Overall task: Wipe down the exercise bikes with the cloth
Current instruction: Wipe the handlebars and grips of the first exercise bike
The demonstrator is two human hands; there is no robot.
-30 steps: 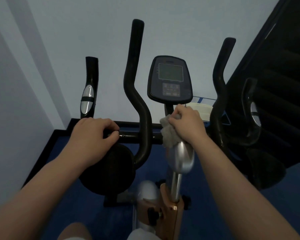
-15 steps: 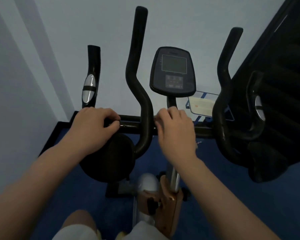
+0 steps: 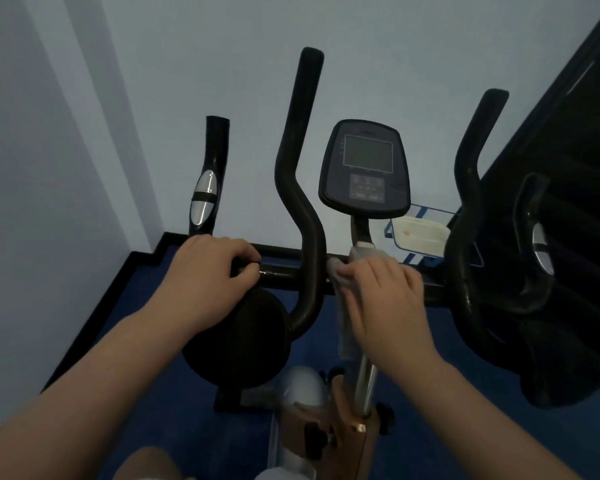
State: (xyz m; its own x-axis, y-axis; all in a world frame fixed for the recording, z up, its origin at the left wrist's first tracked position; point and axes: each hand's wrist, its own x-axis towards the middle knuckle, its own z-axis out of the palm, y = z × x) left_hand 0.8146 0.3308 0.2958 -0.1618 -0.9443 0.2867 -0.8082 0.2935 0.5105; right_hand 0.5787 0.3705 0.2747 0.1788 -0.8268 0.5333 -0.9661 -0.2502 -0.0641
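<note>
An exercise bike stands in front of me, with a black crossbar [image 3: 281, 271], upright black handles [image 3: 300, 188] and a dark console [image 3: 364, 169] on a stem. My left hand [image 3: 208, 275] grips the left end of the crossbar, fingers curled round it. My right hand [image 3: 385, 299] presses a grey cloth [image 3: 343, 275] against the crossbar and the chrome post [image 3: 364, 382] just below the console stem. The cloth drapes down the post under my palm, mostly hidden.
A second handle with a silver sensor pad [image 3: 203, 197] rises at left, another [image 3: 539, 247] at right. A black round pad [image 3: 236, 341] hangs below the bar. A white tray [image 3: 420, 233] sits behind. Pale walls close in; a dark staircase [image 3: 575, 168] rises at right. Blue floor [image 3: 153, 306].
My right hand with the cloth moved from the post to the crossbar, sliding left and then slightly back right; the cloth shows again beside my fingers. My left hand stayed gripping the bar.
</note>
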